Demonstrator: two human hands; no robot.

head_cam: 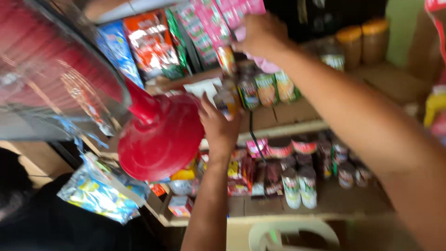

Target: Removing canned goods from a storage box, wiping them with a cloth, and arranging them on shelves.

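A: How far along does the work at the shelves look?

B: Midway, I judge; the left hand [218, 125] has its fingers curled around a small can [226, 101] at the upper shelf [278, 128], level with the row of cans, so the can is neither clearly set down nor clearly carried off; the right hand [261, 35] reaches higher and pinches the lower end of a hanging pink sachet strip [209, 23]; blur hides exactly how those fingers close.

A: So nothing is finished?

B: Nothing shows as finished; both things are in the hands, close to the shelf.

A: And the packages round about?

B: Beside the held can stands a row of cans with green and orange labels [267, 88]; behind, to the left, lean flat bags, a blue one [118, 49] and an orange-and-white one [148, 42]; on the lower shelf stand cans with red and white labels [299, 186], dark wrapped packets [267, 179] to their left, and a small pink box [180, 205] at the front edge.

A: What is the red shape?

B: A red plastic funnel-like piece [160, 139] under a clear domed container [51, 69]; below it hangs a blue and yellow bag [95, 193]; two brown jars with orange lids [362, 42] sit at the upper right.
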